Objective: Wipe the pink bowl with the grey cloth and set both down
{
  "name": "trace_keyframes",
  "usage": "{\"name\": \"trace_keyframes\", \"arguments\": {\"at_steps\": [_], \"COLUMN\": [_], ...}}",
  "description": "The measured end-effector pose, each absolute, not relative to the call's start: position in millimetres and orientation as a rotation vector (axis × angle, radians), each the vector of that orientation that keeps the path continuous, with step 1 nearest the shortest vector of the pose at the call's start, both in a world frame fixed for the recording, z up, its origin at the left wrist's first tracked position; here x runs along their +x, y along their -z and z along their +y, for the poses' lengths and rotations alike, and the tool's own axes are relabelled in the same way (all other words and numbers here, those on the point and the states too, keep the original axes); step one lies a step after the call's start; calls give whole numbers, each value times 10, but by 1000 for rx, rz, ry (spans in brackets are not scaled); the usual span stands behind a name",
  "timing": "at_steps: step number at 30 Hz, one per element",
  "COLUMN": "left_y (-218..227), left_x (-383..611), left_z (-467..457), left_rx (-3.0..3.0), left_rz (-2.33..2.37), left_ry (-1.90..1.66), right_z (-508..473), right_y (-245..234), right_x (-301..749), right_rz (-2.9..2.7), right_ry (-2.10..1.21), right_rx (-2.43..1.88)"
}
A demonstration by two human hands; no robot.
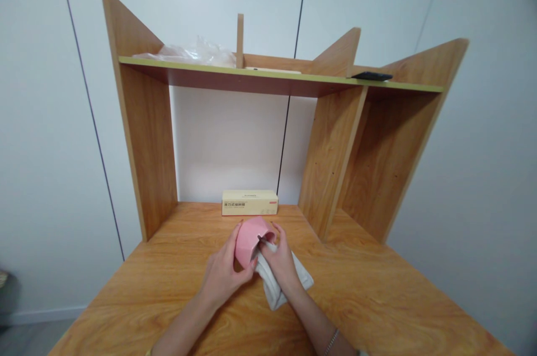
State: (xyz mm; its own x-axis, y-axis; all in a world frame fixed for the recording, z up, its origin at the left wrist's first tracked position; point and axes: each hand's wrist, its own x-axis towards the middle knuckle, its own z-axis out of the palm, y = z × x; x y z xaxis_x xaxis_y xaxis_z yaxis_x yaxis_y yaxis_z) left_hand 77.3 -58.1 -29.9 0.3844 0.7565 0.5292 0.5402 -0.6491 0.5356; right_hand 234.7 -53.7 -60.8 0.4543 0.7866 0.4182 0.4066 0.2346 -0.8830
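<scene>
My left hand is wrapped round a pink cup, which it holds tilted a little above the wooden desk. My right hand is closed on a white cloth and presses part of it against the cup's rim. The rest of the cloth hangs down onto the desk under my right wrist. Both hands meet at the middle of the desk, close to me.
A long beige box with printed text lies at the back of the desk against the wall. A wooden hutch with upright dividers rises behind. Its top shelf carries a clear plastic bag and a flat black object.
</scene>
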Motion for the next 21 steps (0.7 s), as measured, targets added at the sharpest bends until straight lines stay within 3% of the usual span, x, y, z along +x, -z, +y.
{"name": "trace_keyframes", "arguments": {"at_steps": [21], "left_y": [171], "left_x": [728], "left_z": [-603], "left_rx": [2465], "left_rz": [1288], "left_ry": [-840], "right_z": [-732], "right_y": [375], "right_x": [2423], "right_rz": [-1589], "right_ry": [140], "right_rx": [-1882]}}
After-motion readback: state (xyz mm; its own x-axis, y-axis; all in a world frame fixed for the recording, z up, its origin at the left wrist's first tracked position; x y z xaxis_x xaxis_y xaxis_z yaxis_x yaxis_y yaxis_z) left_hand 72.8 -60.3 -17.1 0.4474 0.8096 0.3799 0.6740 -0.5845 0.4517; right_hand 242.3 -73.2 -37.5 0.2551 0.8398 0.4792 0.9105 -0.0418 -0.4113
